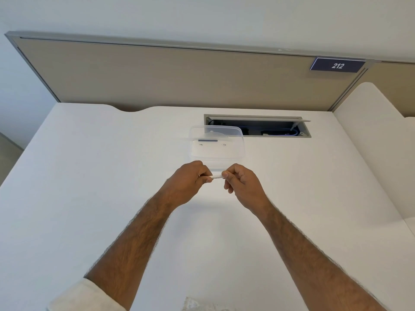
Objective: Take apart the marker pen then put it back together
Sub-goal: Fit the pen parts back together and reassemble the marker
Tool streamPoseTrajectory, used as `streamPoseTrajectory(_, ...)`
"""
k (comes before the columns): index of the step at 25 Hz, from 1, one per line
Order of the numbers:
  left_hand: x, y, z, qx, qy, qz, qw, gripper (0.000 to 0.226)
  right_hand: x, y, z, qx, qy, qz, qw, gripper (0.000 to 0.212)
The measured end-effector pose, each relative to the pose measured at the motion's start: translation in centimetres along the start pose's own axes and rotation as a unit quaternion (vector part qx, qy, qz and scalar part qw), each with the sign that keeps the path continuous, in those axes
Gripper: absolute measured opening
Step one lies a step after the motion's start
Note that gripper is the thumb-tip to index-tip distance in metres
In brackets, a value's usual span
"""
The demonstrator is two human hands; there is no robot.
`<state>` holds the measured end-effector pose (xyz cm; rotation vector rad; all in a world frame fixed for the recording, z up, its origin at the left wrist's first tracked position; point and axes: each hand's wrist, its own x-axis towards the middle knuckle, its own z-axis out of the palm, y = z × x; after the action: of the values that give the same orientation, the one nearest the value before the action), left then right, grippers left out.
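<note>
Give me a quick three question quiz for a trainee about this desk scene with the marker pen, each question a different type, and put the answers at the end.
1. True or false: the white marker pen lies untouched on the desk.
2. Which thing sits on the desk just beyond the pen? A) a clear plastic container B) a mug C) a laptop
3. Fill in: the blue sign on the partition reads ___.

Key
1. False: the left hand and the right hand each pinch one end of it above the desk.
2. A
3. 212
</note>
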<state>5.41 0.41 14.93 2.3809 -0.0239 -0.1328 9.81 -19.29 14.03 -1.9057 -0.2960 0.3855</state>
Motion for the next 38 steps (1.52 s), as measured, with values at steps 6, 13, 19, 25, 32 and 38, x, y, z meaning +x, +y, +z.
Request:
streamPoseTrajectory(6, -0.1, -0.2, 0.3, 0.000, -0.027, 0.012, 1.000, 0.023, -0.2, 0.1, -0.5, -0.009, -0.014, -0.001, 1.000, 0.017)
streamPoseTrajectory(13, 0.0, -0.1, -0.1, 0.007, -0.045, -0.004, 0.999, 0.029, 0.0, -0.1, -0.8, -0.023, 0.010, -0.035, 0.999, 0.006)
streamPoseTrajectory(19, 0.1, 0.2, -0.9, 0.028, -0.033, -0.009, 0.999, 0.021, 0.0, -0.2, -1.3, -0.064, -0.043, -0.059, 0.995, 0.010)
streamPoseTrajectory(25, 0.1, 0.8, -1.0, 0.056, -0.029, -0.009, 0.998, 0.027, -0.4, -0.8, -1.4, -0.034, -0.081, -0.021, 0.996, 0.023)
streamPoseTrajectory(32, 0.3, 1.1, -0.7, 0.028, 0.001, 0.010, 1.000, 0.023, -0.3, -1.2, -1.5, -0.011, -0.077, 0.003, 0.997, 0.028)
streamPoseTrajectory(38, -0.1, 1.3, -0.8, 0.015, 0.032, 0.026, 0.999, 0.017, -0.4, -1.3, -1.3, 0.028, -0.080, 0.014, 0.996, 0.031)
